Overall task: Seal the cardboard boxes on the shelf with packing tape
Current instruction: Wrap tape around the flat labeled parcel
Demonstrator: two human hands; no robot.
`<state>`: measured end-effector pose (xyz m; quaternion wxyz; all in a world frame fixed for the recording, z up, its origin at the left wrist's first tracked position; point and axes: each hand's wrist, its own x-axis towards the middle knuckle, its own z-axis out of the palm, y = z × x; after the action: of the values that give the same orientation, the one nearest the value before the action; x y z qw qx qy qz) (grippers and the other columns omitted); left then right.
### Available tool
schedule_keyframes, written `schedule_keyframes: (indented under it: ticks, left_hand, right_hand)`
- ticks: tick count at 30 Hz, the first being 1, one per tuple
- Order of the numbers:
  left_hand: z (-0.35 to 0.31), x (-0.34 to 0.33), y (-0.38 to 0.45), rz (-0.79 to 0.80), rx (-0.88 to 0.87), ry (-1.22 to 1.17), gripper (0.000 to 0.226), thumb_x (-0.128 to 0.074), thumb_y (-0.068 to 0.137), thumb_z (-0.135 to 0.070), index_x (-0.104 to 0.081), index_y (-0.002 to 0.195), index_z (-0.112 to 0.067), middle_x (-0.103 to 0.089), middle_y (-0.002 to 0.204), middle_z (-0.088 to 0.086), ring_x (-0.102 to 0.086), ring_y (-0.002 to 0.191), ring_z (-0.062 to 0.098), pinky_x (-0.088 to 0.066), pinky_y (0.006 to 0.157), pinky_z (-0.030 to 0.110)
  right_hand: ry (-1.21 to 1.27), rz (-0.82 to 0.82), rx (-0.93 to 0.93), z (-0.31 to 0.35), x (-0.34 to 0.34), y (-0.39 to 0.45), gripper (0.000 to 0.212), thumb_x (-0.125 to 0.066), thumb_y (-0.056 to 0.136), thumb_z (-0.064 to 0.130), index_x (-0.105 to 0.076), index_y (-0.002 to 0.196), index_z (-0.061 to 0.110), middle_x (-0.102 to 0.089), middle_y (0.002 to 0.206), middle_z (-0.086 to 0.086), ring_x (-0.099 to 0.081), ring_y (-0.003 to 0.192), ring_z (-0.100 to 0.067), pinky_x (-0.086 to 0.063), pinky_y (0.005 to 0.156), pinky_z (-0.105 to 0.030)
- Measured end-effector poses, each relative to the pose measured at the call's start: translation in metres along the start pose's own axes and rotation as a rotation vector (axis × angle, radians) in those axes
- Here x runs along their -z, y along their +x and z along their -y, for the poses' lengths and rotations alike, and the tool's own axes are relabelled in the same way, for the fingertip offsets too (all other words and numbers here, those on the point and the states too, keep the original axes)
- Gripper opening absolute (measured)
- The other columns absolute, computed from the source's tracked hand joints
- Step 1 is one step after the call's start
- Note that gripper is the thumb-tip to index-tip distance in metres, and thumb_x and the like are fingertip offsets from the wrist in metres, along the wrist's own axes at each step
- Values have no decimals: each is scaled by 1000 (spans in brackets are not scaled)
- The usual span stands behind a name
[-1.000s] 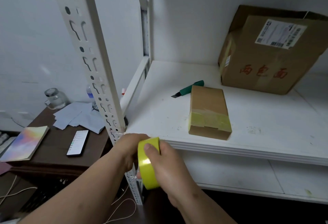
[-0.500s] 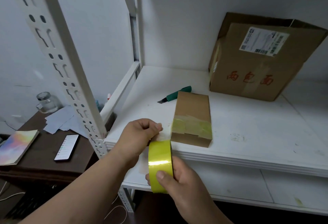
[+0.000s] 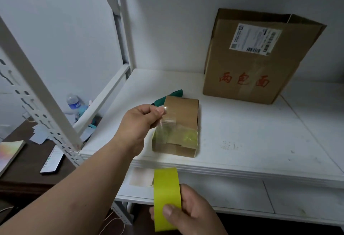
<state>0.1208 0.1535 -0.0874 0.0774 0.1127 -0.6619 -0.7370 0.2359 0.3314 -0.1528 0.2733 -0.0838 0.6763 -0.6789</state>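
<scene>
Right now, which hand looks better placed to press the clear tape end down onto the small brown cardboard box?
Probably the left hand. It pinches the clear tape end right above the small brown cardboard box, while the right hand grips the yellow-green tape roll below the white shelf edge.

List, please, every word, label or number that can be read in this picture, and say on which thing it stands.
"两包面": red handwritten characters on the front of the large cardboard box.
Shipping label on the same box: barcodes and print, too small to read.
Water bottle beside the shelf: blue label, blurred, unreadable.
Phone on the desk: screen text too small to read.
Small cardboard box and tape roll: no text visible.
</scene>
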Motion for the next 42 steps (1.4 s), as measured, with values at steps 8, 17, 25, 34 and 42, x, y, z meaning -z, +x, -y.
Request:
schedule_keyframes:
  ticks: [8,17,25,34,42]
  left_hand:
    - [18,-1,15,-124,54,4,22,-68,90,-12,-71,69,-9,-61,71,6,-48,58,9,-44,70,25]
    - [20,13,15,-290,78,-24,13,-74,87,-22,-74,78,-13,-68,66,-7,-59,63,9,-53,74,27]
    - [40,0,-10,-515,175,-258,7,-75,85,-14,-74,78,-12,-73,73,-4,-66,67,8,-52,72,23]
    - [50,-17,-28,-686,161,-256,10,-73,88,-29,-72,84,-20,-70,87,-14,-60,87,-5,-41,76,17]
    - [63,-22,-34,-736,153,-165,12,-73,88,-33,-70,76,-30,-68,85,-19,-61,93,-3,-45,90,24]
  right_hand:
    - [-194,-203,-53,16,14,6,42,-65,58,57,-67,90,30,-74,86,-13,-73,83,-28,-56,83,-51]
    - [-398,-431,5,76,63,-4,53,-66,45,73,-72,72,28,-61,56,-1,-53,55,-8,-41,59,-28]
    - [-718,-502,95,111,102,22,29,-79,75,42,-68,63,18,-65,64,2,-58,64,-11,-40,59,-28]
    - [-894,-381,78,119,129,64,43,-71,86,36,-52,55,12,-46,56,3,-46,59,-16,-33,57,-32]
    - [-957,-282,38,126,141,79,42,-70,86,38,-53,55,13,-49,60,0,-49,61,-17,-34,56,-31]
